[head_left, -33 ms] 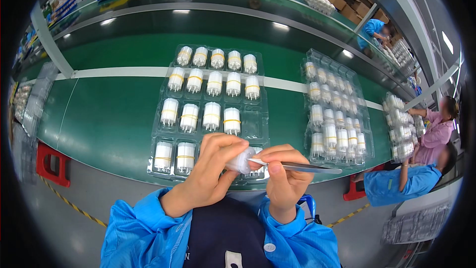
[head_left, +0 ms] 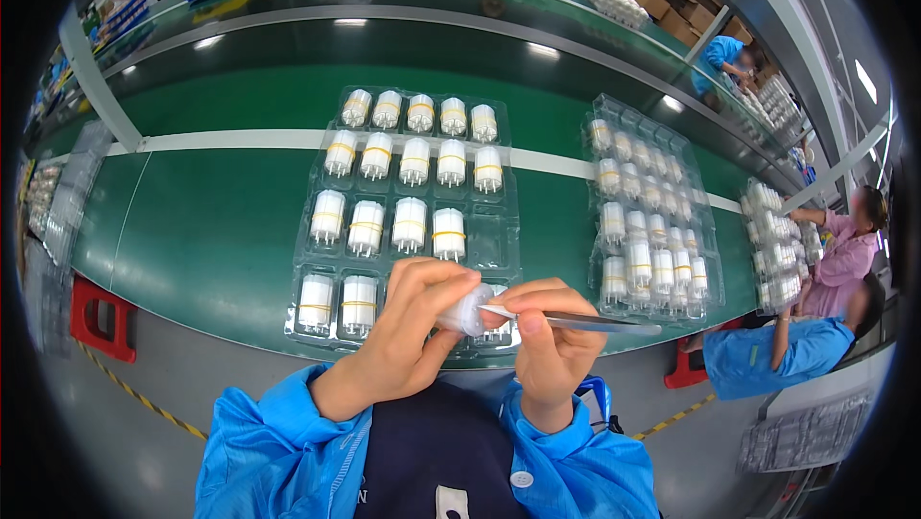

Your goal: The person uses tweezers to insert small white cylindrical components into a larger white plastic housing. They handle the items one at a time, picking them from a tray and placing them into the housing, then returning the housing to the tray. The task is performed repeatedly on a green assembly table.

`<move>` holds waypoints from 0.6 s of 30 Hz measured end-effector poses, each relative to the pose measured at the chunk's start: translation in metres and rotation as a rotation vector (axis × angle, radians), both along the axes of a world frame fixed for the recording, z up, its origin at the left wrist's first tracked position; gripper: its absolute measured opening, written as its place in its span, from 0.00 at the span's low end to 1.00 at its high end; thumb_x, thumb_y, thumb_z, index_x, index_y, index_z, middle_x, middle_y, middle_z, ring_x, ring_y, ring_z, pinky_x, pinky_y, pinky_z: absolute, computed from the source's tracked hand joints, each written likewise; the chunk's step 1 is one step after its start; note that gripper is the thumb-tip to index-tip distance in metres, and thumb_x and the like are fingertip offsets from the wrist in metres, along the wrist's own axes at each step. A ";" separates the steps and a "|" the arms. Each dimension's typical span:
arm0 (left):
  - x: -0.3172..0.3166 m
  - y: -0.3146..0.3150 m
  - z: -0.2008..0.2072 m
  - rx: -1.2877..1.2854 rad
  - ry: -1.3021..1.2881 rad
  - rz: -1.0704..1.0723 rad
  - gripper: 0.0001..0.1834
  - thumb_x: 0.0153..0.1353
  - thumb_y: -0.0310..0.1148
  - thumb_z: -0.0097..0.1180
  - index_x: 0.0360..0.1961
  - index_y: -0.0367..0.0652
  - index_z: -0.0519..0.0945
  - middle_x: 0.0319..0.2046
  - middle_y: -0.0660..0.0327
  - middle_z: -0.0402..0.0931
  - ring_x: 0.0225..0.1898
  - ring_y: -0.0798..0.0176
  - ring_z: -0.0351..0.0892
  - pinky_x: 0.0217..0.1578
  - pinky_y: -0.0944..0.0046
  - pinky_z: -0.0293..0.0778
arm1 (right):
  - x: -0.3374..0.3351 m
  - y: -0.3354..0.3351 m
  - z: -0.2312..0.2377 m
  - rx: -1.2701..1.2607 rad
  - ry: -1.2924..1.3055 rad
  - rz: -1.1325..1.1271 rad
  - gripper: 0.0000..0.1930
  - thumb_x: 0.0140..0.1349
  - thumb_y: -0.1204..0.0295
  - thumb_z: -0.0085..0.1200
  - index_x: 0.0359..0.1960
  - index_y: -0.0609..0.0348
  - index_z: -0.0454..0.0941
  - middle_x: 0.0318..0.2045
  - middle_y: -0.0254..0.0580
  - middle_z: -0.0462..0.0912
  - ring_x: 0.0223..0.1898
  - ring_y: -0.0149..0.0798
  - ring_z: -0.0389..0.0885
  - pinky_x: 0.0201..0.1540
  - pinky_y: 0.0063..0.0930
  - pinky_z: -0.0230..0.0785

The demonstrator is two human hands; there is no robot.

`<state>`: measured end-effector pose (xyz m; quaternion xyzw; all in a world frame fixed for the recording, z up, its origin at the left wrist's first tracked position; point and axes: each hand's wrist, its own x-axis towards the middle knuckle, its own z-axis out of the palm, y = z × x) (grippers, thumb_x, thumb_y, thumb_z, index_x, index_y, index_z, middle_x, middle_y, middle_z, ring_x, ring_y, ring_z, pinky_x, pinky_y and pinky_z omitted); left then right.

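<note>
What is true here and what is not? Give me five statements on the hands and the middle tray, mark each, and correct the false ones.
1. The left hand holds a whitish part. True.
2. The right hand is empty. False: the right hand holds a metal tool.
3. The tool's tip points toward the part. True.
4. The middle tray has five cylinders in its farthest row. True.
5. Its cylinders carry blue bands. False: the visible bands are yellow.

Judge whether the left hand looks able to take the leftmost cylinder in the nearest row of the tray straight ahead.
Probably not as things stand: the left hand is occupied holding a whitish part, though nothing visible covers that white cylinder.
</note>
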<state>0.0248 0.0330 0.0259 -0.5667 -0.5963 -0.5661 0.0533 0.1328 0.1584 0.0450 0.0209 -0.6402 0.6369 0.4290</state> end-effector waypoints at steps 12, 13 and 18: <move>-0.003 -0.002 0.001 -0.037 0.097 0.050 0.32 0.43 0.14 0.61 0.55 0.35 0.74 0.52 0.49 0.73 0.49 0.44 0.72 0.49 0.51 0.70 | 0.002 0.001 0.001 0.036 -0.110 -0.042 0.04 0.61 0.83 0.57 0.36 0.70 0.81 0.34 0.51 0.83 0.34 0.36 0.82 0.37 0.26 0.76; -0.004 -0.002 0.001 -0.044 0.116 0.054 0.32 0.44 0.14 0.61 0.55 0.35 0.74 0.51 0.49 0.73 0.49 0.44 0.72 0.49 0.51 0.70 | 0.002 0.001 0.002 0.088 -0.144 -0.062 0.04 0.60 0.83 0.58 0.36 0.69 0.81 0.34 0.51 0.83 0.34 0.37 0.82 0.37 0.25 0.75; -0.006 -0.004 0.001 -0.073 0.010 -0.036 0.33 0.44 0.14 0.61 0.57 0.34 0.73 0.51 0.48 0.72 0.49 0.45 0.72 0.50 0.52 0.69 | 0.001 0.007 0.000 0.089 -0.101 -0.022 0.04 0.58 0.83 0.58 0.35 0.68 0.81 0.32 0.51 0.84 0.34 0.38 0.82 0.36 0.26 0.74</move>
